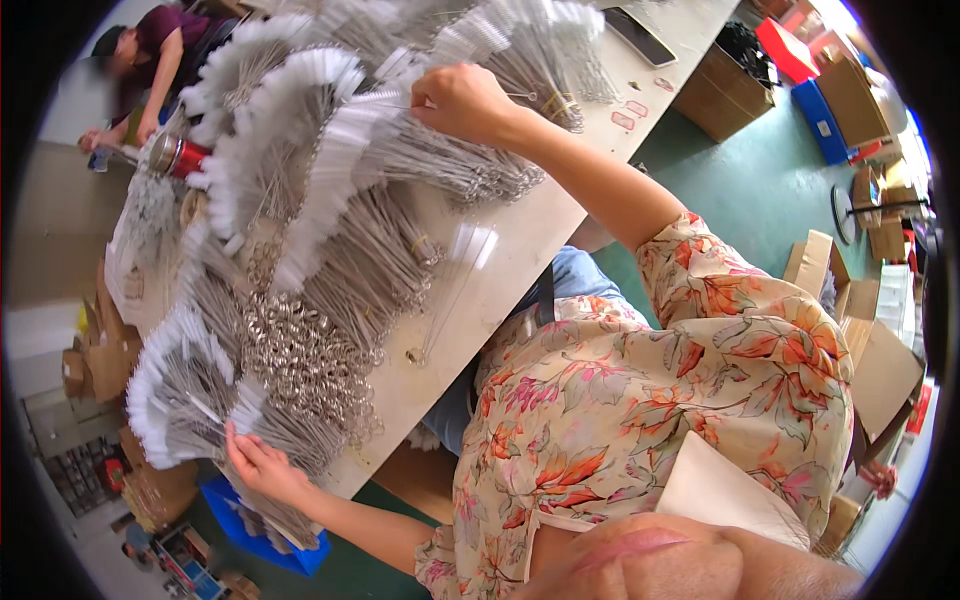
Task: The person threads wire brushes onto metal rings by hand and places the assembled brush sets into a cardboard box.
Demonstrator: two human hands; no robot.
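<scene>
Seeing L hand down low left, R hand way up top, w/ a big brush pile on the table mostly in btwn. R grip: curled in tight, prob pinching a brush by its wire, w/ loop end poking out on the right side. Lying roughly L-to-R across the hand, AFAICT; can't make out bristles for sure vs the pile behind. L grip: fingers stretched out, tips right at the edge of a white-tipped bundle. Can't tell if grasping anything or just touching, tbh. Also worth noting: a few loose brushes on the bare strip, just beside the pile but apart from it. Long axis slanting down-left, bristles up, loops down, so bristle end def nearer R hand than L.
</scene>
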